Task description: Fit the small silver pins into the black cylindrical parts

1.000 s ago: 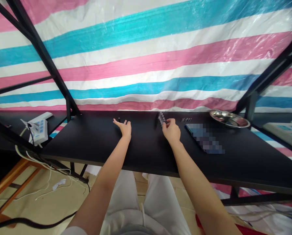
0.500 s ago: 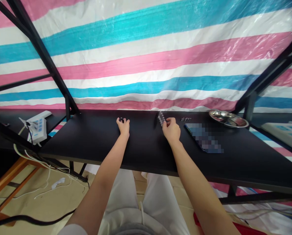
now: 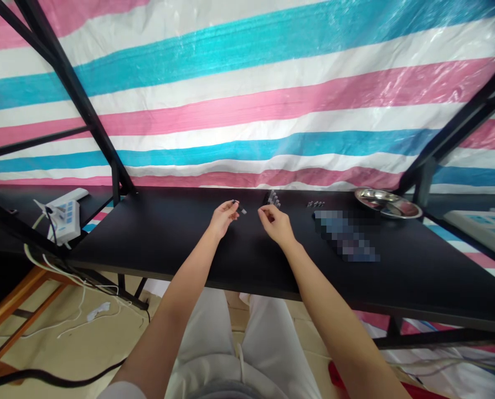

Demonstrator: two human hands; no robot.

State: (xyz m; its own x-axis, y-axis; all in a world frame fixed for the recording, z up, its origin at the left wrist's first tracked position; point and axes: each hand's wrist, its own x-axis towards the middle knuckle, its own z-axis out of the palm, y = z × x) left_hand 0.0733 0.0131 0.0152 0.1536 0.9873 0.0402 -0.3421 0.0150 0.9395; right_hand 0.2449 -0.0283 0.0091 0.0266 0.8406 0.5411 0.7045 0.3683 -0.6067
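Showing: both hands raised just above a black table [image 3: 156,244], each pinching a tiny part, fingertips turned toward one another.
Left hand: the left hand [image 3: 222,218] was nearly closed, thumb and forefinger pinched on a small dark part [image 3: 236,203] whose pale end stuck out to the right; the other fingers curled loosely beneath.
Right hand: the right hand [image 3: 276,223] was likewise pinched at thumb and forefinger on a tiny pale piece [image 3: 260,211], too small to identify; the remaining fingers were folded in.
Position of the parts: the two held pieces were near each other but apart, over the middle of the table's far half. Judged from the facing fingertips, the pinch grips suited such small pieces and lined them up end to end.
Stock row: a short row of small pale cylindrical pieces [image 3: 274,198] lay just beyond the right hand, seemingly kept within easy reach.
Loose bits: a few small dark items [image 3: 315,204] lay further right, well apart from the hands.
Dish: a shallow round metal dish [image 3: 387,203], shiny and rimmed, sat at the far right of the table.
Surface: the tabletop was matte, flat and dark, which set off the pale parts.
Backdrop: a glossy plastic tarpaulin [image 3: 247,105] in pink, white and turquoise stripes hung behind black metal frame bars [image 3: 71,88].
Left shelf: a white power strip [image 3: 65,213] with trailing cables rested there.
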